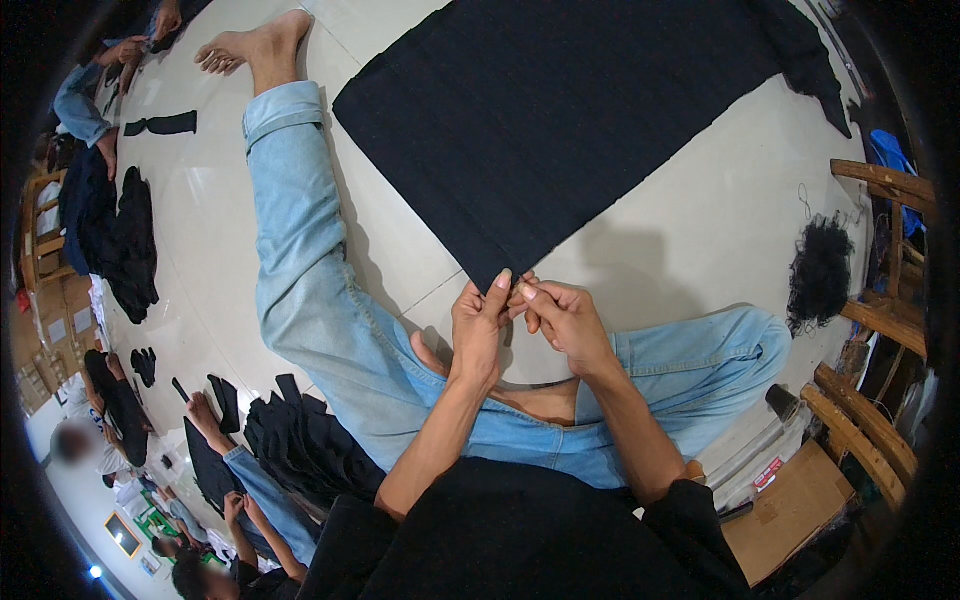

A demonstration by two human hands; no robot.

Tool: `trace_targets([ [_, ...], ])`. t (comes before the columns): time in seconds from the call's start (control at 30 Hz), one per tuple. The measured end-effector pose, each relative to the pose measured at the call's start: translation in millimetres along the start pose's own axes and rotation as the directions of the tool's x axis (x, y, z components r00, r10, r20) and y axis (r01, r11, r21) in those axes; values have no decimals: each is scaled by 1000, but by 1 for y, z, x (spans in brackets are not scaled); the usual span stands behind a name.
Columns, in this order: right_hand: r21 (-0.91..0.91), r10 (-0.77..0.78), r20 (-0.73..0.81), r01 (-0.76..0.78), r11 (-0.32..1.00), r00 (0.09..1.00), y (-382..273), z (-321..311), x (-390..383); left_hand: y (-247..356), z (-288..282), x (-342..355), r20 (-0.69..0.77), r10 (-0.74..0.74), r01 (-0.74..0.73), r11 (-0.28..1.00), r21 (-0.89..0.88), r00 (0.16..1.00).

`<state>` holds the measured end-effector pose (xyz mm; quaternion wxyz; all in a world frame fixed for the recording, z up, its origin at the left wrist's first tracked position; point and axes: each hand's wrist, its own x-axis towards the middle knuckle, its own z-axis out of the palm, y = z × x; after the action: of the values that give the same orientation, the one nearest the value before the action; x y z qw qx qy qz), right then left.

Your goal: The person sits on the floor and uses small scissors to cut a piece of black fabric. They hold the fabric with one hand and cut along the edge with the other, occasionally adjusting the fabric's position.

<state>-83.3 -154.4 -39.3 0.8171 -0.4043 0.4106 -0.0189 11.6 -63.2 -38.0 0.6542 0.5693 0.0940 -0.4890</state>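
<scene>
The black cloth [570, 130] lies spread over the pale tiled floor [690, 230] between and beyond the person's legs, running out of view at the top, with its near corner raised in the two hands. The left hand [478, 325] is mostly closed, its thumb pressed flat on top of that corner and its fingers curled underneath, so the cloth is gripped between them. The right hand [566, 322] is just beside it, almost touching, fingers bent inward, thumb and forefinger nipped together on the edge at the corner; how much cloth is between them is too small to tell. The left leg of the jeans [300, 220] stretches forward, cuff rolled above a bare foot [262, 47], while the right leg folds out to the side. Near the right knee sits a tangle of black thread [820, 275], close to some wooden legs [865, 415] and a flattened carton [790, 510]. To the left of the person is a heap of black pieces [305, 435]; farther up that side, a black strip [165, 124] lies alone. Other people sit along the left, one with both hands [240, 505] raised together near the lower edge.
</scene>
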Motion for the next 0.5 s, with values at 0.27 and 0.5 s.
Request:
trace_targets([
  [0.27, -27, 10, -16, -11, 1000, 1000, 0, -1, 1, -4, -2, 2, -3, 0, 0, 1000, 13, 1000],
  [0.5, -67, 113, -55, -117, 991, 992, -10, -10, -27, 1, 5, -2, 54, 5, 8, 971, -239, 999],
])
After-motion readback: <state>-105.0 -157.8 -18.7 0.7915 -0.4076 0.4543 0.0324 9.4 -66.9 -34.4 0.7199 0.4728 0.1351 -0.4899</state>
